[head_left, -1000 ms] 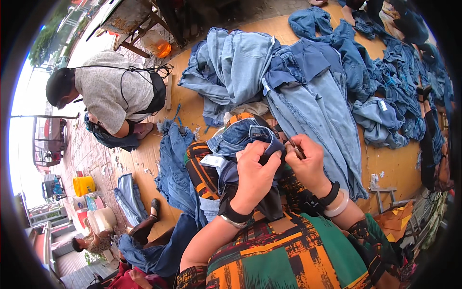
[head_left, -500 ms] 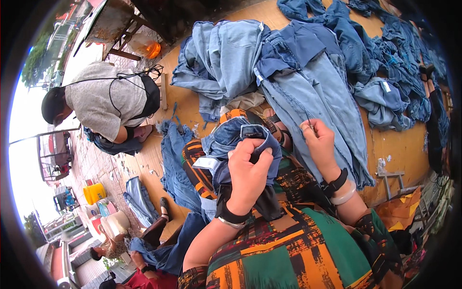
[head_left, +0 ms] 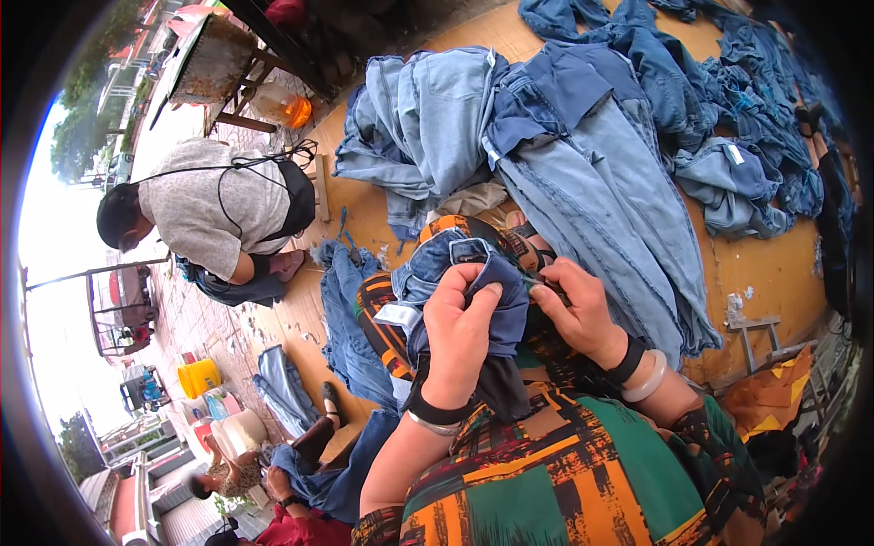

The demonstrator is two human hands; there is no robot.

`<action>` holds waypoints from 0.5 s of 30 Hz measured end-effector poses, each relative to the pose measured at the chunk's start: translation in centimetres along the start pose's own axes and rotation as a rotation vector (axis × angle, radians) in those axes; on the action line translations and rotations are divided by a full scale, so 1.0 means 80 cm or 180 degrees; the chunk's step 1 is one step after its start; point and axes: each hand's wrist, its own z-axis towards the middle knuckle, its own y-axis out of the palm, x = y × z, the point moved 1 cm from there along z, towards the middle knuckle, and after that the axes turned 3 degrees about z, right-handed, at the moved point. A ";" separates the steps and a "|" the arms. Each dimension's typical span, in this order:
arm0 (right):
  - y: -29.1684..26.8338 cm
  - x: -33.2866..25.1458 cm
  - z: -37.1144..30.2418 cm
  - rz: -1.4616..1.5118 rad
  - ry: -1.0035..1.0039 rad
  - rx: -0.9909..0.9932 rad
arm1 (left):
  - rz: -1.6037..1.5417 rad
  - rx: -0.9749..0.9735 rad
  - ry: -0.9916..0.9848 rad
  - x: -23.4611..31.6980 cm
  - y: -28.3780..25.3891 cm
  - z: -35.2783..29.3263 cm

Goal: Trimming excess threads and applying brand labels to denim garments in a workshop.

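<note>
Our left grip (head_left: 455,328) is pinching a folded edge of a blue denim garment (head_left: 508,320) between thumb and forefinger. Our right grip (head_left: 587,314) has its thumb and forefinger drawn close together just beside the garment's right edge; we cannot tell whether cloth or some small thing lies between the tips. The garment sits bunched over our lap, mostly between the two hands, with a white label (head_left: 398,316) sticking out to the left. On our left wrist we wear a black band (head_left: 433,406) and a silver bangle (head_left: 433,426), and on the right a pale bangle (head_left: 647,379). Under our forearms spreads our patterned clothing (head_left: 537,469) in green, orange and black.

Just beyond our knees, pale blue jeans (head_left: 628,227) lie stretched on the tan floor (head_left: 783,278), with a rumpled light denim heap (head_left: 428,118) touching them on the left. Farther right we see a darker denim pile (head_left: 669,100). To the near right is a crumpled orange-brown sheet (head_left: 769,391). Left of our lap hangs frayed denim (head_left: 350,305); farther left, a person in a grey shirt (head_left: 214,191) bends forward, and a yellow bucket (head_left: 198,378) stands well apart.
</note>
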 end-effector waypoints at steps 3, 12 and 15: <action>0.004 -0.001 0.003 -0.0007 -0.0139 0.0082 | -0.0147 -0.0062 -0.0075 0.003 -0.002 -0.001; 0.006 -0.001 0.004 -0.0062 -0.0268 0.0079 | -0.0472 -0.0134 -0.0213 0.009 -0.008 0.002; 0.005 0.000 0.004 -0.0066 -0.0306 0.0056 | -0.0511 -0.0144 -0.0243 0.007 -0.008 0.003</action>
